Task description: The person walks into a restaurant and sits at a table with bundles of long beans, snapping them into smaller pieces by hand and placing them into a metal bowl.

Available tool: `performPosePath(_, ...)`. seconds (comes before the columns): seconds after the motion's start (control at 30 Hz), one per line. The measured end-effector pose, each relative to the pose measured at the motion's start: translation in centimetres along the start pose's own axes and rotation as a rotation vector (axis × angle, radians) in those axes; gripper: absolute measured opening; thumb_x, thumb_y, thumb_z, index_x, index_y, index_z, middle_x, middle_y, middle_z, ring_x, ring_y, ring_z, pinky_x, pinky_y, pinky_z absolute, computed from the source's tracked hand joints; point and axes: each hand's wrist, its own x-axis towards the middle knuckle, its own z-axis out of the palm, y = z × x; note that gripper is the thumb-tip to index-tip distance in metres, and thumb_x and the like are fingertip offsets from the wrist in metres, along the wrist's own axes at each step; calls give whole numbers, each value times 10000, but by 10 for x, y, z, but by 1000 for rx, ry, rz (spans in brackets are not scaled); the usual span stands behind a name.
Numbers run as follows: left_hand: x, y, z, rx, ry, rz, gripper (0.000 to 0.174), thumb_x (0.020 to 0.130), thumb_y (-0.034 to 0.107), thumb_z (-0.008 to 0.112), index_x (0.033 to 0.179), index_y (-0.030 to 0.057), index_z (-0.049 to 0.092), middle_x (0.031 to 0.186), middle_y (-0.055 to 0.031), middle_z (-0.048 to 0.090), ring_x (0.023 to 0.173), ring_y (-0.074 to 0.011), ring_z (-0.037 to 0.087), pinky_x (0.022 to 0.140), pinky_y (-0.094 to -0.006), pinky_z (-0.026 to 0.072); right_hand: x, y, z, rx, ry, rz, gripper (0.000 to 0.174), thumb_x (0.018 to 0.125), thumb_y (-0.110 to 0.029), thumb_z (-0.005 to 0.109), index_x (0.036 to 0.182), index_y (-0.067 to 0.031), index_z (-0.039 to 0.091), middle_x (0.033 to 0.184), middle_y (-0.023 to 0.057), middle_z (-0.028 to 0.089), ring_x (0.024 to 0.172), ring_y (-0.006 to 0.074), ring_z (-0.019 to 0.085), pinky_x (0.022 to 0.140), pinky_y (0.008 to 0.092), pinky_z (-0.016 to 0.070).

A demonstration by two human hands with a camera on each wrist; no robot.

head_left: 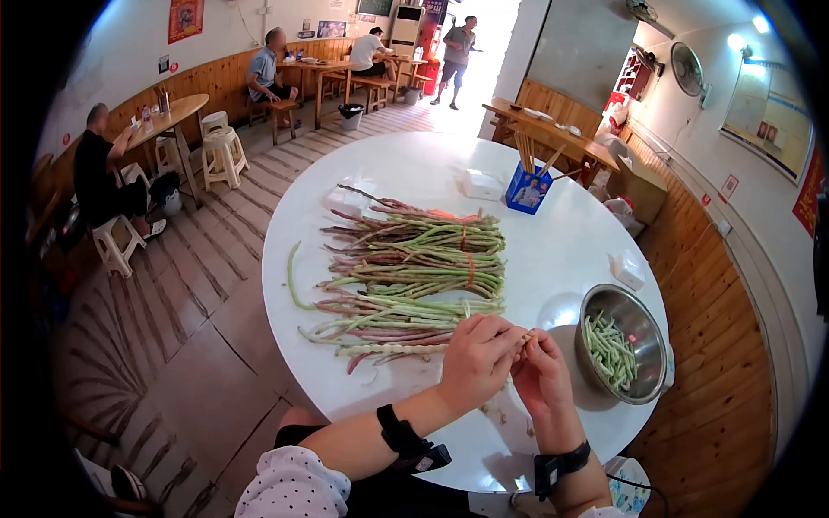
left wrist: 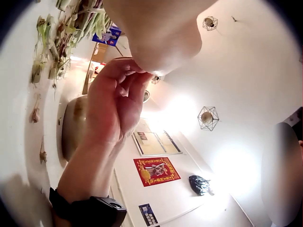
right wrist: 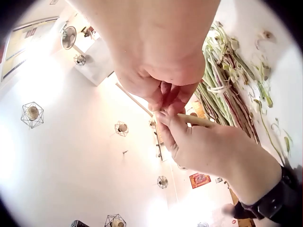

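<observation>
Both hands meet over the near side of a white round table (head_left: 298, 250). My left hand (head_left: 479, 358) holds a pale green long bean (right wrist: 198, 120), its fingers curled round it. My right hand (head_left: 542, 375) pinches the bean's end, fingertips right against the left hand's. Fingers hide most of this end. Just beyond the hands lie bunches of green and purplish long beans (head_left: 414, 268), some tied with orange bands. On the right stands a steel bowl (head_left: 652, 350) with short bean pieces (head_left: 611, 350) in it.
A blue chopstick holder (head_left: 527, 190) and a white tissue pack (head_left: 482, 184) stand at the far side; another white pack (head_left: 628, 269) is beyond the bowl. Bean scraps (left wrist: 35, 113) lie on the table close to the hands. One loose bean (head_left: 294, 276) curves near the left edge. Several people sit or stand farther back.
</observation>
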Motion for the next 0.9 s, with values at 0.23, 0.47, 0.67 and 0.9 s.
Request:
performPosePath(0.23, 10, -6, -12, 89, -131, -5, 190, 791, 55, 683, 979, 60, 705, 820, -63, 595, 808, -268, 573, 738, -374, 450, 4, -17, -4, -133, 73, -170, 57, 977, -104, 552, 1012, -65, 575, 893, 29, 612, 808, 112, 575, 730, 276, 482)
performPosePath(0.47, 7, -4, -9, -68, -33, -95, 152, 786, 66, 674, 937, 62, 691, 813, -63, 557, 809, -263, 552, 713, -386, 450, 1, 4, -1, -134, -18, -30, 55, 963, -83, 567, 1005, -48, 576, 908, 46, 614, 796, 119, 564, 715, 286, 478)
performPosePath(0.67, 11, -7, -13, 12, -83, -41, 177, 771, 33, 697, 943, 72, 711, 781, -57, 573, 764, -250, 547, 715, -371, 435, -6, -13, 29, -382, 108, -287, 163, 987, -122, 535, 1124, -36, 552, 1008, 60, 617, 846, 112, 567, 696, 291, 482)
performPosePath(0.9, 9, -2, -9, 15, -116, -27, 191, 767, 36, 697, 953, 75, 713, 764, -50, 564, 754, -242, 544, 715, -360, 423, 0, -17, -3, -184, 51, -199, 139, 989, -127, 547, 1043, -17, 614, 872, 42, 613, 759, 120, 576, 679, 292, 494)
